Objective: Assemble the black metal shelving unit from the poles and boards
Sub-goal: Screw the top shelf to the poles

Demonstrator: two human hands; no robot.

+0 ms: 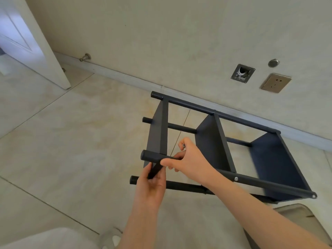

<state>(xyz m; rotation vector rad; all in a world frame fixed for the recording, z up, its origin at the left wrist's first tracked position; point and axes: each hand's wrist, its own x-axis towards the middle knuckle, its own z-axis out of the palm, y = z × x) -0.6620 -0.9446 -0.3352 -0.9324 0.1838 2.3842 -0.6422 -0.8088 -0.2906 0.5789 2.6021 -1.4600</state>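
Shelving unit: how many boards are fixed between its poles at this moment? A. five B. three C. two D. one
B: the shelving unit, lying on its side, carries a left board, a middle board and a right board.

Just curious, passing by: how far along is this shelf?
Three boards already sit between the poles; the shelving unit lies on its side. The left hand holds a short black piece at the pole end the right hand pinches. Left: joining it, probably standing it up.
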